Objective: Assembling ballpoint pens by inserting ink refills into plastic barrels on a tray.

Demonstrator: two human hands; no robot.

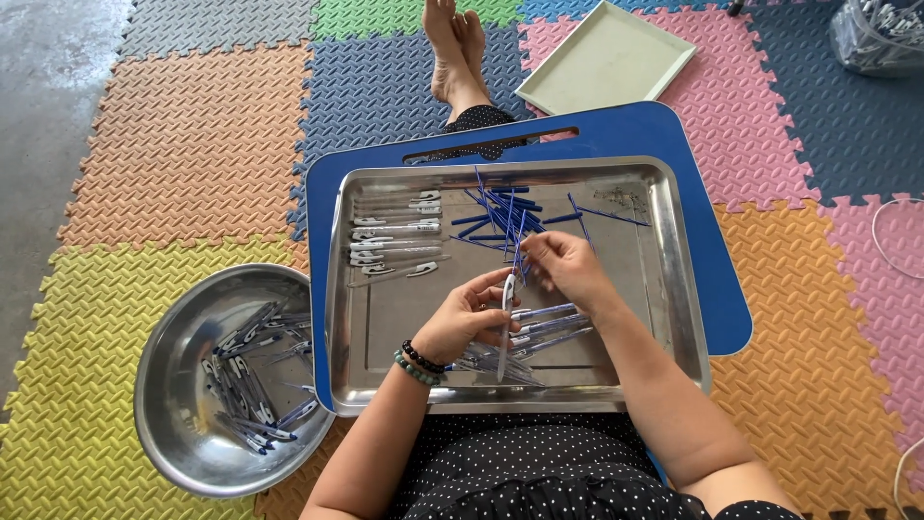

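Your left hand (462, 323) pinches a white pen barrel (506, 323) upright over the steel tray (674, 289). Your right hand (568, 265) grips a blue refill (521, 252) at its tip. Loose refills (505, 212) behind, finished pens (549, 323) beneath, round bowl (164, 385) left.

clear bag (881, 34) cut off at top-right corner, contents indistinct

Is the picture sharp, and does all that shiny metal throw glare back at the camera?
Head view: even daylight, mostly sharp; the steel tray and round bowl show soft bright sheen, no harsh glare; the left hand and right hand cast faint shadows; mat edges curve slightly towards the corners.
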